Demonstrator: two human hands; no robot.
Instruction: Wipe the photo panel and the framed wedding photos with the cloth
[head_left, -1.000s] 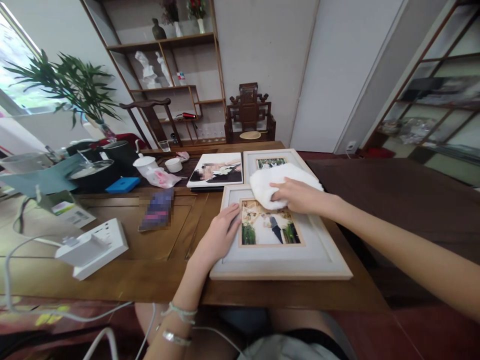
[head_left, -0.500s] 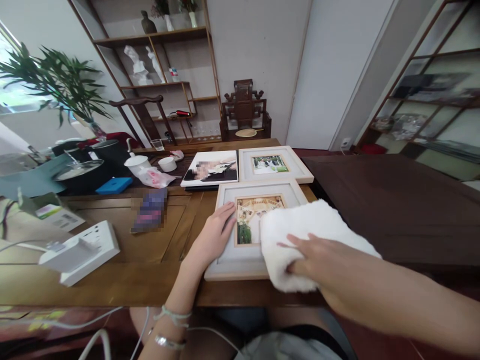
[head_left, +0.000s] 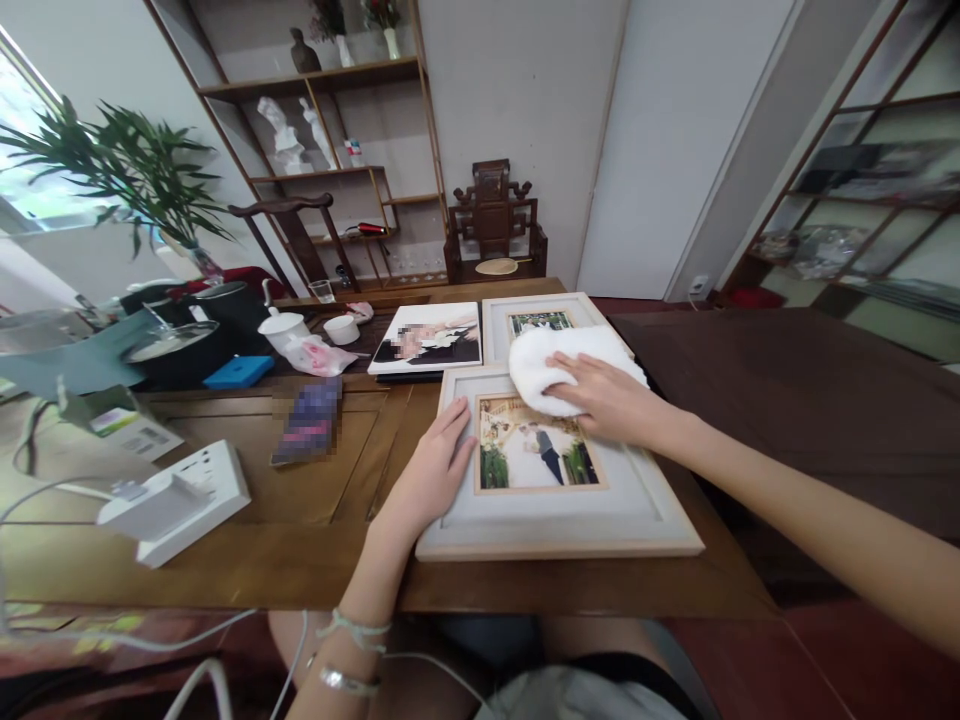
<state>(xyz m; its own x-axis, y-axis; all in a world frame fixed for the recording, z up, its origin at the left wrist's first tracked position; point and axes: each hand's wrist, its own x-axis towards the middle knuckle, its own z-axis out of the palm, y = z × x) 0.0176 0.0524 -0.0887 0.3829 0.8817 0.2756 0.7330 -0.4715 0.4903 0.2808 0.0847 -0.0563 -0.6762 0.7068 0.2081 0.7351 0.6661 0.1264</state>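
A pale wooden picture frame lies flat near the table's front edge, a couple's photo inside it. My left hand rests on its left side, fingers stretched out and holding nothing. Bunched under my right hand is a white towel, gripped by the fingers. The towel lies over the frame's far edge and hides part of it. Behind, a second picture frame is partly covered by the towel too. To its left sits a white-edged photo panel on something dark.
On the left of the table are a white power strip, an opened small box, a blue box, a white bowl and a dark pot. A brown surface adjoins on the right.
My right hand has moved the towel away from me, from the near frame's right front to its far edge, uncovering the photo. My left hand keeps its place on the frame.
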